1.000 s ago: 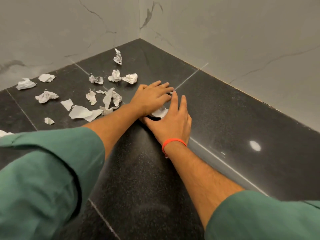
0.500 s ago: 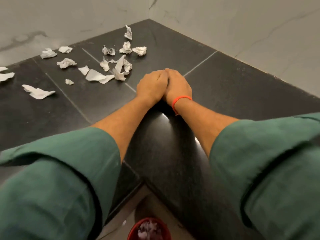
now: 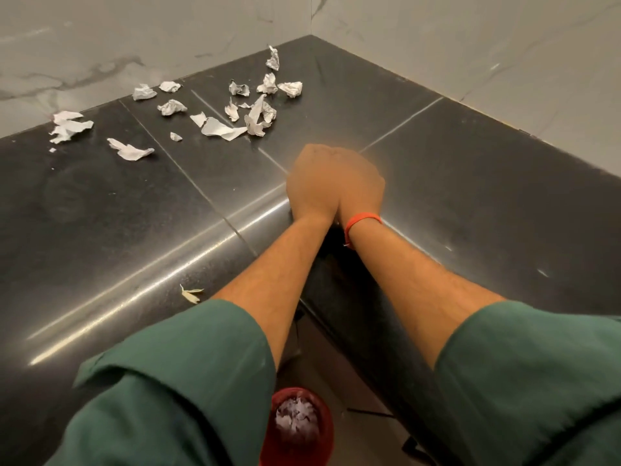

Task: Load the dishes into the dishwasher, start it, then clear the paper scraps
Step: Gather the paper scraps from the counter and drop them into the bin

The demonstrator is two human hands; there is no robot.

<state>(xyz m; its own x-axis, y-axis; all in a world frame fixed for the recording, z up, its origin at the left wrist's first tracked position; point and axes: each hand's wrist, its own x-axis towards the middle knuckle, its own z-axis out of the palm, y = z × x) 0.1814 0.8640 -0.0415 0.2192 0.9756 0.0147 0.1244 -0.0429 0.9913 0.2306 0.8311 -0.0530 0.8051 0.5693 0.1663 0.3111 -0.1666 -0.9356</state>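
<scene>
My left hand (image 3: 312,183) and my right hand (image 3: 361,190) are pressed together in a closed cup at the black counter's (image 3: 470,203) inner front edge, blurred by motion. What they enclose is hidden. An orange band circles my right wrist. Several crumpled white paper scraps (image 3: 221,129) lie scattered on the counter beyond and left of my hands, the nearest about a hand's width away. More scraps (image 3: 69,126) lie at the far left by the wall. A red bin (image 3: 297,428) with white scraps inside stands on the floor below, between my forearms.
Marbled grey walls (image 3: 470,45) meet in a corner behind the counter. One small yellowish scrap (image 3: 191,294) lies near the counter's rounded front edge, left of my left forearm. Green sleeves fill the lower frame.
My hands closed together over a paper scrap and drew back from the middle of the counter to its front edge. The view tilted down, and the red bin came into sight.
</scene>
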